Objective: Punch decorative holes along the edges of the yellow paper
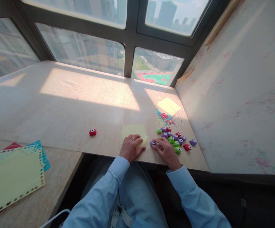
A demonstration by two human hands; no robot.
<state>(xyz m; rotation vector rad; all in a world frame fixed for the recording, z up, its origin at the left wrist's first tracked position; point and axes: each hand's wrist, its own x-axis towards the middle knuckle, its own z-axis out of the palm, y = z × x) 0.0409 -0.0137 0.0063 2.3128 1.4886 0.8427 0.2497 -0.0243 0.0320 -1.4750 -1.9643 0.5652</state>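
Observation:
A pale yellow sheet (134, 129) with small holes punched along its edges lies on the light tabletop (63, 117). My left hand (131, 148) rests on its lower part, fingers spread, with a ring on one finger. Just right of the sheet, my right hand (167, 152) has its fingers on a small purple punch (153, 143) with an eye on it. Beside that hand is a cluster of green (171, 139), purple (192, 142) and red punches (187, 147).
A lone red punch (92, 132) sits left of the sheet. Red and blue paper bits (165, 118) lie below a yellow paper stack (169, 106) at the right. Punched yellow sheets (16, 177) cover the lower left surface. A papered wall (241, 95) borders the right side.

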